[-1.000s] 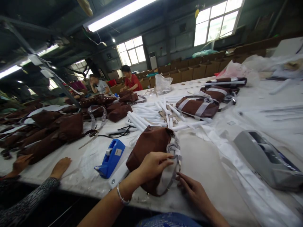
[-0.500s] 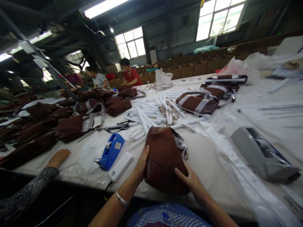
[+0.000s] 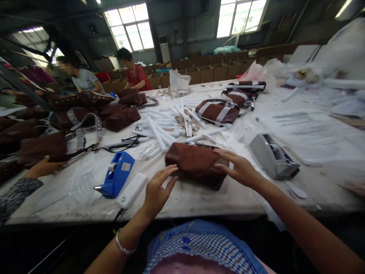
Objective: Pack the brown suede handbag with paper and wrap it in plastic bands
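A brown leather bag (image 3: pixel 196 163) lies on its side on the white table in front of me. At its left end is my left hand (image 3: pixel 159 186), fingers outstretched and thumb apart, the fingertips at the leather. My right hand (image 3: pixel 238 167) has the bag's right end between its fingers and thumb. The bag's far side is mostly hidden. White rolled tubes (image 3: pixel 159 125) are heaped just behind the bag. To the left stand a blue tape dispenser (image 3: pixel 116 173) and a white oblong device (image 3: pixel 132 190) with a cord.
A grey tape dispenser (image 3: pixel 272 156) stands at the right. Wrapped brown bags (image 3: pixel 219 112) lie farther back, and more brown bags (image 3: pixel 42 146) crowd the left. A co-worker's hand (image 3: pixel 42 167) reaches in there. Two people work across the table. Plastic sheeting (image 3: pixel 308 133) covers the right side.
The bag has gone from upright between my hands to lying on the table, slightly farther away. My left fingers have loosened from its side. The co-worker's hand has moved to a brown bag.
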### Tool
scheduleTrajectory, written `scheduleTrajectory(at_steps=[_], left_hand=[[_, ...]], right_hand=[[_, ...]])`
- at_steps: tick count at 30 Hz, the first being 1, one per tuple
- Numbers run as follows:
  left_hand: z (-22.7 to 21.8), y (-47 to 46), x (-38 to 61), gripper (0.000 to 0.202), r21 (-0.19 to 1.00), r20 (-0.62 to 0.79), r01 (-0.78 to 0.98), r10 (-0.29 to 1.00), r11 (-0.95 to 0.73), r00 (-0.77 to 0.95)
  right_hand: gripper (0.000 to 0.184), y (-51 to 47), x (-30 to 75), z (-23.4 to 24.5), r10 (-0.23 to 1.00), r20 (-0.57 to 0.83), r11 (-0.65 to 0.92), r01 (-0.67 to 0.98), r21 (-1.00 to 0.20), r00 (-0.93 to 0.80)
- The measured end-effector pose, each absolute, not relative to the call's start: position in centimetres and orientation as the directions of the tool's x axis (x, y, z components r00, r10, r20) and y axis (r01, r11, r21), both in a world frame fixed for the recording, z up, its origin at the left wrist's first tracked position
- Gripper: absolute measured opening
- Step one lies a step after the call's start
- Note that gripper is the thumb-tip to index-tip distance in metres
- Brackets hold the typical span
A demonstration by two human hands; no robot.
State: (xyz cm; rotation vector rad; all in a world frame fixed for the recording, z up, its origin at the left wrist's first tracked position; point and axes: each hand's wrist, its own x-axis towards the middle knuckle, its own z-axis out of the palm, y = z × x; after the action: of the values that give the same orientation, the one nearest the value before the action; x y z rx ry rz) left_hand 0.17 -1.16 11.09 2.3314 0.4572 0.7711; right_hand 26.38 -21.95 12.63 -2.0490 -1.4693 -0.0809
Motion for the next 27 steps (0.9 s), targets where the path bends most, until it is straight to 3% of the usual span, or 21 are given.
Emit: scheduleTrajectory(at_steps=[2, 5, 7, 9, 13, 19, 27], left_hand=[[11.6, 1.0, 2.1, 0.052, 0.417, 0.452, 0.058, 0.262, -0.907, 0.853], [11.7, 4.0, 5.4, 0.093, 0.179, 0.265, -0.040, 0.009, -0.983, 0.964], [11.5, 5.9, 7.1, 0.106, 0.138, 0.158, -0.113, -0.091, -0.984, 0.983], [11.1, 7.3, 8.1, 0.110, 0.176, 0.118, -0.162, -0.143, -0.971, 0.983], [9.0, 8.3, 7.9, 0.097, 0.276, 0.167, -0.107, -0.062, -0.955, 0.984], [4.7, 6.9, 6.4, 0.077, 0.221, 0.374, -0.024, 0.062, -0.975, 0.925], [8.8, 5.0, 5.7, 0.058, 0.159, 0.205, 0.009, 0.042, -0.987, 0.978]], right_hand=[[0.063, -21.5, 23.8, 12.1, 0.877, 0.369, -0.175, 0.920, -0.352, 0.308], [0.085, -19.8, 21.4, 10.8, 0.903, 0.360, -0.172, 0.965, -0.198, 0.235], [0.094, -18.5, 21.0, 9.9, 0.904, 0.362, -0.189, 0.973, -0.136, 0.226], [0.097, -17.5, 21.2, 8.9, 0.893, 0.359, -0.246, 0.962, -0.116, 0.272], [0.093, -16.9, 22.4, 6.9, 0.873, 0.336, -0.345, 0.935, -0.085, 0.353], [0.084, -16.9, 22.8, 4.7, 0.867, 0.402, -0.307, 0.951, -0.033, 0.294], [0.053, -17.4, 24.1, 7.4, 0.935, 0.312, -0.183, 0.983, 0.023, 0.167]])
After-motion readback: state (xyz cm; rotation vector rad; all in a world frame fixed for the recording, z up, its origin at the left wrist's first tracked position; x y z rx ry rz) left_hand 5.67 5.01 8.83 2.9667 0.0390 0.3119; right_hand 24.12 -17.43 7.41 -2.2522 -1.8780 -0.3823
